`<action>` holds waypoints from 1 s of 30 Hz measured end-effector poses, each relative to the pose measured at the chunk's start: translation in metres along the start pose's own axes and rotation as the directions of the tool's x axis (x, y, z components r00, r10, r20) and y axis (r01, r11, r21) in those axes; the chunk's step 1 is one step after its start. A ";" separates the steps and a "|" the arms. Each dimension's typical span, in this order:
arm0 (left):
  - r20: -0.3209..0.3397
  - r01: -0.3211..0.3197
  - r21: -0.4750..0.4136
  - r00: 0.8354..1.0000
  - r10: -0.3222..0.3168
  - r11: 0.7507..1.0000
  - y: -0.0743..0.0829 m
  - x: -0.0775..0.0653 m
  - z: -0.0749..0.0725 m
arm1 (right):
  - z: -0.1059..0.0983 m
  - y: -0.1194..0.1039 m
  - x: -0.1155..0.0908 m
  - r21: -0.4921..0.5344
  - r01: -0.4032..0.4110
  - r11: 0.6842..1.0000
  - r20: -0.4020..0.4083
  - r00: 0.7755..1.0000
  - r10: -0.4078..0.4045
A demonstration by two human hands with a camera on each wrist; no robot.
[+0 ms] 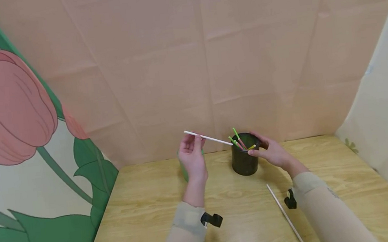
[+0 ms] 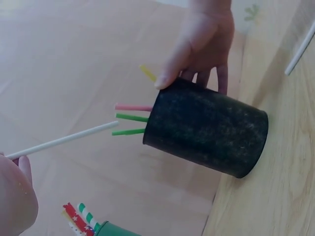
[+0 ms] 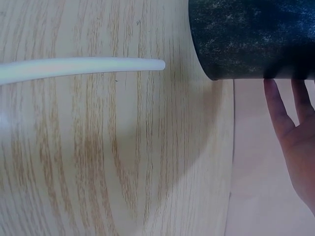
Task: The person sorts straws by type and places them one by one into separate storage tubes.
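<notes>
My left hand (image 1: 193,156) pinches a white straw (image 1: 213,139) between thumb and fingers. Its free end points right, close to the mouth of a black cup (image 1: 245,165). That cup stands upright on the table; my right hand (image 1: 271,152) grips it by the rim, thumb at the near side and fingers round the far side. Green straws (image 2: 130,132), a pink straw (image 2: 134,107) and a yellow straw (image 2: 147,73) stick out of its mouth. Behind my left hand, partly hidden, stands a green cup (image 1: 184,171) with striped and starred paper straws (image 2: 78,216).
A second white straw (image 1: 285,216) lies on the wooden table (image 1: 239,211), between my right forearm and the table's middle. A pinkish cloth backdrop (image 1: 210,76) rises at the table's far edge. Black wrist cameras (image 1: 213,219) hang from both wrists.
</notes>
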State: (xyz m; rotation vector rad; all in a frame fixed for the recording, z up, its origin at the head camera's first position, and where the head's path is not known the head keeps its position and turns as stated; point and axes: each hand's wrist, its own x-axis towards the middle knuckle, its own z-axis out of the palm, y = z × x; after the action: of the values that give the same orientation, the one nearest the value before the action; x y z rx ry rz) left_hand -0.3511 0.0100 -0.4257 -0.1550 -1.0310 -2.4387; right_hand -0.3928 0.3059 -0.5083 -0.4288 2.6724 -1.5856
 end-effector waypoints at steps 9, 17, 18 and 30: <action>-0.009 0.002 0.012 1.000 -0.002 1.000 -0.017 -0.001 0.005 | 0.000 0.001 0.001 0.016 0.005 1.000 -0.013 1.000 -0.005; -0.001 0.011 0.061 1.000 -0.011 0.998 -0.034 0.003 0.012 | 0.001 0.001 0.001 0.025 0.007 1.000 -0.008 1.000 -0.006; 0.005 0.010 0.072 1.000 -0.010 0.997 -0.035 0.004 0.014 | 0.001 0.001 0.001 0.028 0.006 1.000 -0.010 1.000 -0.006; 0.050 0.057 0.209 0.996 -0.069 0.976 -0.053 0.009 0.029 | 0.002 0.001 0.000 0.023 -0.006 1.000 -0.012 1.000 0.006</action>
State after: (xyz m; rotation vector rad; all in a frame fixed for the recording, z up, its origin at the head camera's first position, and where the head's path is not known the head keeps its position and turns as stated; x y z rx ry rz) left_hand -0.3864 0.0583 -0.4369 -0.1235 -1.3265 -2.3750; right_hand -0.3932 0.3049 -0.5097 -0.4121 2.6589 -1.6209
